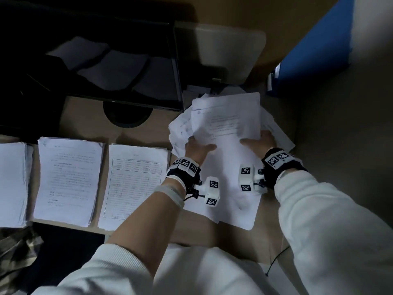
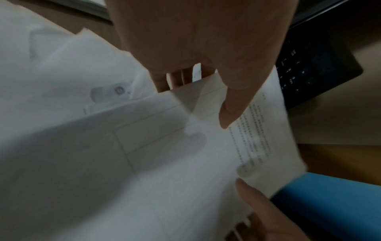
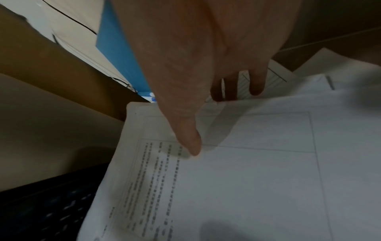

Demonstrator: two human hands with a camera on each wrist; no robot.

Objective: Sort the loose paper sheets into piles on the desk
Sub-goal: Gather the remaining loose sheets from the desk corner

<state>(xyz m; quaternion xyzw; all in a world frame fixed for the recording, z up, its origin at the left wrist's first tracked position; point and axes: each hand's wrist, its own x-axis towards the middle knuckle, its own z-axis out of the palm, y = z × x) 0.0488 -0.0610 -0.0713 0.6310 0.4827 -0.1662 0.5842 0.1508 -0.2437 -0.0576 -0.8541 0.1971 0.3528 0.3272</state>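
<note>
A messy heap of loose white sheets (image 1: 229, 124) lies on the desk at the right. My left hand (image 1: 196, 146) grips the heap's left side, thumb (image 2: 228, 112) on top of the top sheet (image 2: 164, 146) and fingers tucked under it. My right hand (image 1: 260, 141) grips the right side the same way, thumb (image 3: 189, 143) pressed on the printed page (image 3: 247, 179). Three sorted piles lie in a row to the left: a form pile (image 1: 134, 184), a text pile (image 1: 68, 179) and a pile at the frame's left edge (image 1: 11, 184).
A dark monitor (image 1: 106, 67) on a round foot stands behind the piles. A pale chair back (image 1: 229, 54) and a blue folder (image 1: 316, 50) are at the back right. A black keyboard (image 2: 313, 70) lies beside the heap. The desk edge (image 1: 191, 237) runs below the sheets.
</note>
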